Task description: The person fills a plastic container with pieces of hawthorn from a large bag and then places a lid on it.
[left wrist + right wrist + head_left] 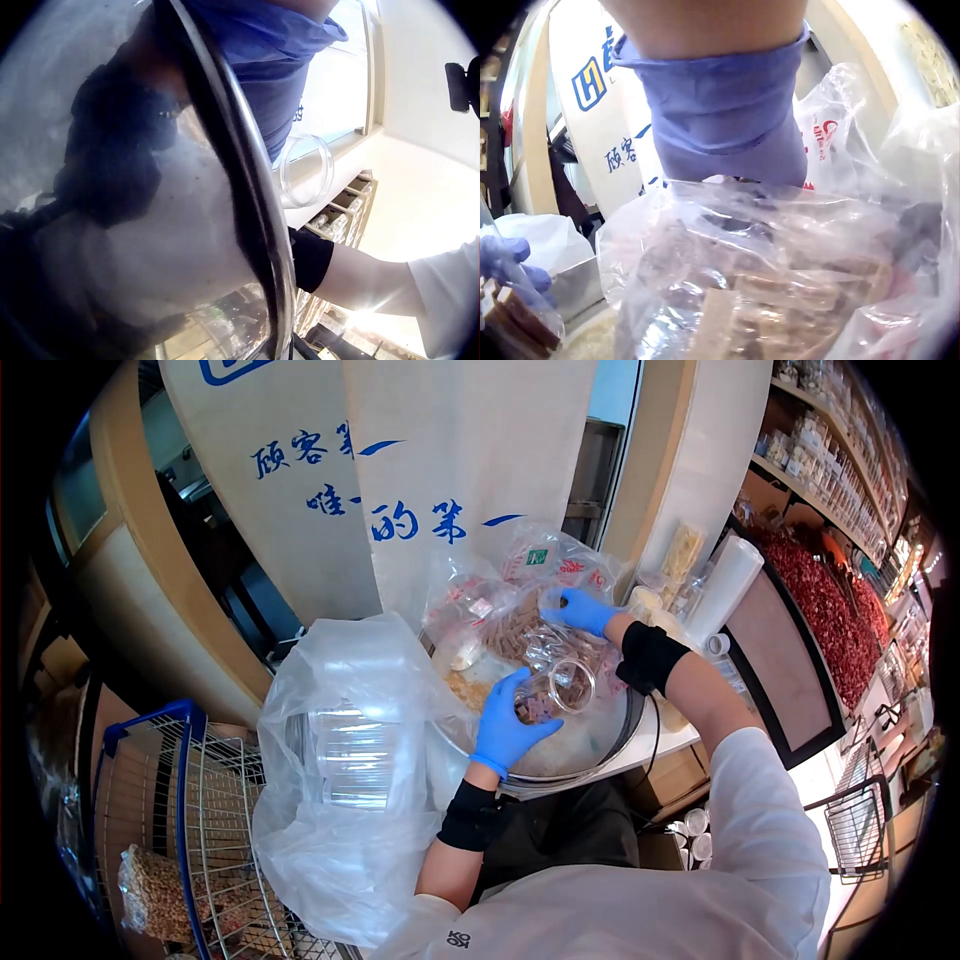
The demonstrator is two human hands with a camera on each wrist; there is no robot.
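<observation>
In the head view, my blue-gloved left hand [512, 725] grips a clear plastic jar [572, 686] tilted on its side, its round mouth facing right. Brown sticks lie inside the jar, and in the right wrist view several sticks [517, 319] show through its wall. My gloved right hand [588, 612] is at a clear plastic bag [682, 262] full of brown stick-shaped pieces [515, 635]. The bag's film covers its fingers in the right wrist view, so I cannot tell what they hold. The left wrist view shows the jar's rim [330, 172] past the glove.
Bag and jar are over a large round metal pan [610, 755]. At left stand a plastic-wrapped stack of clear containers [360, 760] and a wire shopping cart [190, 790]. A roll of plastic film [730, 585] leans at right, near a bin of red dried goods [820, 600].
</observation>
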